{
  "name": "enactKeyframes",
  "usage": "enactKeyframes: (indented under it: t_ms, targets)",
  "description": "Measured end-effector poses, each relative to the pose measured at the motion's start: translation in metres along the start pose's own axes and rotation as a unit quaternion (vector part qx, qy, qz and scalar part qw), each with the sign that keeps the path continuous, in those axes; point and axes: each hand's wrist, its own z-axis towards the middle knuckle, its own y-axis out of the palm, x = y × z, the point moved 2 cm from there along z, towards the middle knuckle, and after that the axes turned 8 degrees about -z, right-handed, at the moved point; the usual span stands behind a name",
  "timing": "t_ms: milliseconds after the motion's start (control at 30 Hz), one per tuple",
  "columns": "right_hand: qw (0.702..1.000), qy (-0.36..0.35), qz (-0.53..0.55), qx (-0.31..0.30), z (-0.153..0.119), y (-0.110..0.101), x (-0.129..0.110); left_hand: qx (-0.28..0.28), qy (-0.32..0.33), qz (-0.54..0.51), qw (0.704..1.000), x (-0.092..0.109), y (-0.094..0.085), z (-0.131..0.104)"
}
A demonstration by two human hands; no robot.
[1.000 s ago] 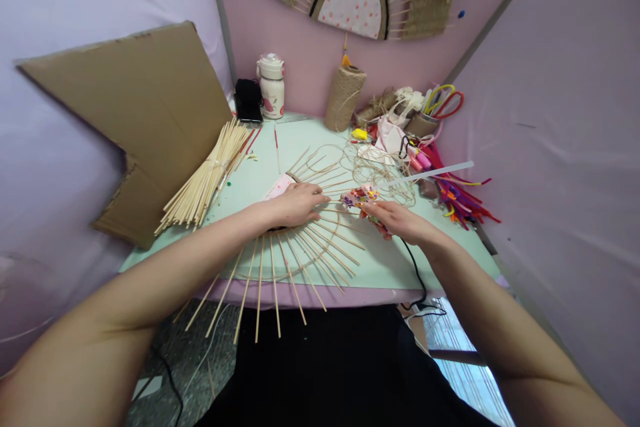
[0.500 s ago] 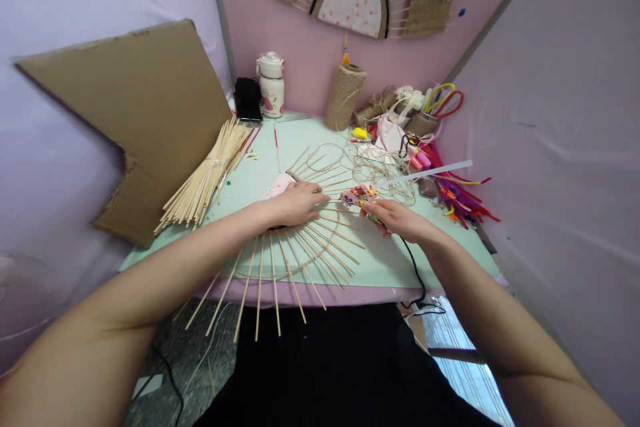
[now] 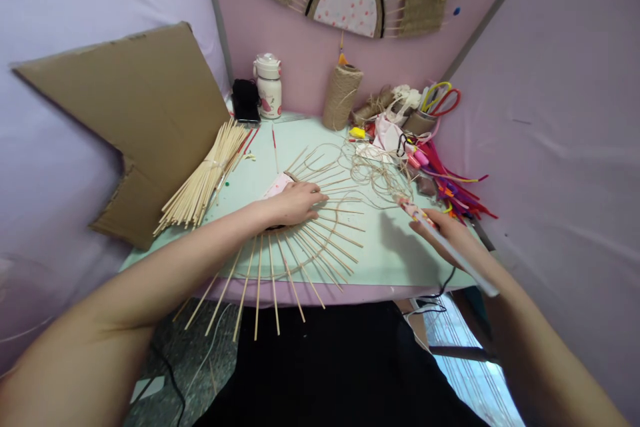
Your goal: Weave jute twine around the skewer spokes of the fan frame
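My left hand (image 3: 297, 203) lies over the half-round centre of a stick fan frame (image 3: 277, 185), which is covered in pink-dotted white cloth. Its fingers are stretched out toward the fan's right side, with their tips against the thin wooden sticks (image 3: 343, 235). A thin twine arc crosses the spread sticks. Off to the right, my right hand (image 3: 450, 233) is closed around a glue gun (image 3: 414, 211) with a colourful pattern. The gun's nozzle points up and left, and a long translucent glue stick (image 3: 473, 269) juts from its back.
Loose twine (image 3: 377, 173) lies behind the glue gun. A stick bundle (image 3: 205, 177) leans by cardboard (image 3: 135, 100) at left. A bottle (image 3: 269, 87), a twine spool (image 3: 343, 97) and coloured pipe cleaners (image 3: 455, 180) stand or lie at the back and right. The gun's black cord (image 3: 447, 280) hangs over the front edge.
My right hand has drawn the glue gun away from the fan, to the right, and turned it so the glue stick now points toward me. My left hand has stayed in place.
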Motion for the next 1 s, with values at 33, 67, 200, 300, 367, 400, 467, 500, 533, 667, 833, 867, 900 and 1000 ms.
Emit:
enactKeyframes:
  t_ms: [33,67,200,300,367,400,467,500,533,667,833,867,900,1000]
  targets:
    - [1.000,0.011,-0.024,-0.003,-0.006,0.001,0.017,-0.001,-0.002,0.000,1.000,0.000,0.000,0.000]
    - [0.998,0.025,-0.050,-0.007,-0.012,0.002,0.034,-0.001,-0.002,0.000,1.000,0.000,-0.001,0.000]
    - [0.983,0.101,-0.152,-0.026,-0.033,0.014,0.084,0.001,0.001,0.003,1.000,-0.001,0.000,0.001]
    - [0.964,0.169,-0.205,-0.032,-0.039,0.022,0.090,0.004,0.000,0.007,1.000,-0.002,0.001,0.003]
    - [0.951,0.207,-0.227,-0.040,-0.039,0.026,0.081,0.004,-0.001,0.007,1.000,-0.002,0.001,0.003]
    - [0.946,0.218,-0.235,-0.045,-0.039,0.026,0.074,0.004,-0.003,0.006,1.000,-0.002,0.001,0.003]
    - [0.937,0.229,-0.259,-0.051,-0.038,0.022,0.059,0.003,-0.005,0.004,1.000,-0.002,0.001,0.003]
    - [0.932,0.230,-0.277,-0.048,-0.037,0.018,0.051,0.004,-0.005,0.004,1.000,-0.002,0.001,0.003]
    - [0.927,0.226,-0.296,-0.039,-0.036,0.013,0.043,0.005,-0.003,0.004,1.000,-0.002,0.001,0.002]
    - [0.950,0.102,-0.294,0.033,-0.015,-0.005,0.009,0.009,0.005,0.003,1.000,-0.002,0.001,0.002]
    - [0.987,-0.135,-0.079,0.044,0.055,0.014,-0.039,0.005,-0.004,0.010,1.000,-0.001,0.000,0.002]
    - [0.985,-0.156,-0.057,0.038,0.070,0.022,-0.047,0.004,-0.004,0.011,1.000,0.000,0.000,0.002]
    - [0.983,-0.171,-0.051,0.031,0.083,0.030,-0.055,0.002,-0.005,0.012,1.000,0.001,0.000,0.001]
    - [0.978,-0.195,-0.069,0.013,0.109,0.049,-0.072,-0.004,-0.008,0.009,1.000,0.003,-0.001,0.001]
